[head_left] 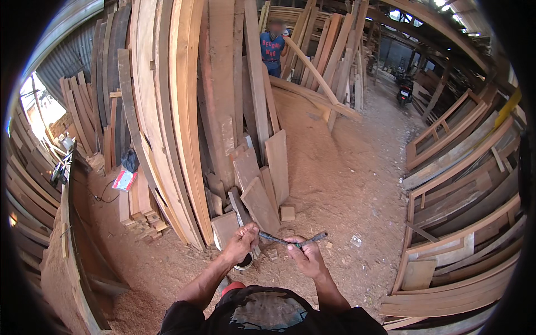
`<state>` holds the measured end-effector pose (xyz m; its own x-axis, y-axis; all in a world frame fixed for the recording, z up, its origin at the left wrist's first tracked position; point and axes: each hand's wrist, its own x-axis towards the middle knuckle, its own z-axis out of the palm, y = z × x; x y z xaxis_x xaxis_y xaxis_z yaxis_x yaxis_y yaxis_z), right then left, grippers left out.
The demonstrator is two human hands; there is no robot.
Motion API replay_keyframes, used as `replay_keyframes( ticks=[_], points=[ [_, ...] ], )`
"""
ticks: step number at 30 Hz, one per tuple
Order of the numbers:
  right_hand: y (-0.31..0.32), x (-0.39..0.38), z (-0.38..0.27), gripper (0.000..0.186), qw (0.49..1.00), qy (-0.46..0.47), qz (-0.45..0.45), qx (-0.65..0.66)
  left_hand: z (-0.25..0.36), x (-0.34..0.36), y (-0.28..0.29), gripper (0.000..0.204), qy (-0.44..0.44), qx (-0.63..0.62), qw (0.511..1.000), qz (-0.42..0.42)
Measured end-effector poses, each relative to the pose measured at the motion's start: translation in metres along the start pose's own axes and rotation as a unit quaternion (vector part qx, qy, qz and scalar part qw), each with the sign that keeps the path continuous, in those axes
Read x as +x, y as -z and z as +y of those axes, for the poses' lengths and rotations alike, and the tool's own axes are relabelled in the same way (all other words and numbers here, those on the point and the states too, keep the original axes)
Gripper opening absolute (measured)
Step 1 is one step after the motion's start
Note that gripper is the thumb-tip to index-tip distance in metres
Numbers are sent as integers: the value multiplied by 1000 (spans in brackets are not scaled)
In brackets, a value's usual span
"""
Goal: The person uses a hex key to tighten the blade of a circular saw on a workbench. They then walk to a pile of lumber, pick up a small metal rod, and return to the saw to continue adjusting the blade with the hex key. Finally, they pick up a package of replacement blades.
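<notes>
My left hand is closed in front of my body, gripping one end of a slender dark rod-like thing. My right hand grips the same thing farther along, its fingers wrapped round it. The far end sticks out past the right hand, up and to the right. What kind of tool or piece it is, I cannot make out. Below my left hand is a small round pail with a pale rim and dark inside, partly hidden by the hand and forearm.
Tall planks lean upright ahead-left, with short boards at their foot. Wooden frames are stacked along the right. Sawdust covers the floor. A person in a blue shirt stands at the back; a motorbike is parked beyond.
</notes>
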<state>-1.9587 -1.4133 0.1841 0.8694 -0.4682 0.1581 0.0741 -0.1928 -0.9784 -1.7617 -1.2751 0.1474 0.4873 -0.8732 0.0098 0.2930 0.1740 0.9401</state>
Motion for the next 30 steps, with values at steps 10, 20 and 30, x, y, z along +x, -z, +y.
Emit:
replay_keyframes(
  ticks=[10, 20, 30],
  points=[
    [-2, 2, 8, 27, 999, -7, -23, -27, -14, -8, 8, 28, 39, -55, 998, 19],
    [-9, 0, 24, 23, 996, -44, -67, -32, -42, -29, 18, 31, 50, -99, 992, 63],
    [-45, 19, 18, 25, 983, -48, -168, -51, -51, -73, 44, 31, 12, -160, 981, 107]
  ],
)
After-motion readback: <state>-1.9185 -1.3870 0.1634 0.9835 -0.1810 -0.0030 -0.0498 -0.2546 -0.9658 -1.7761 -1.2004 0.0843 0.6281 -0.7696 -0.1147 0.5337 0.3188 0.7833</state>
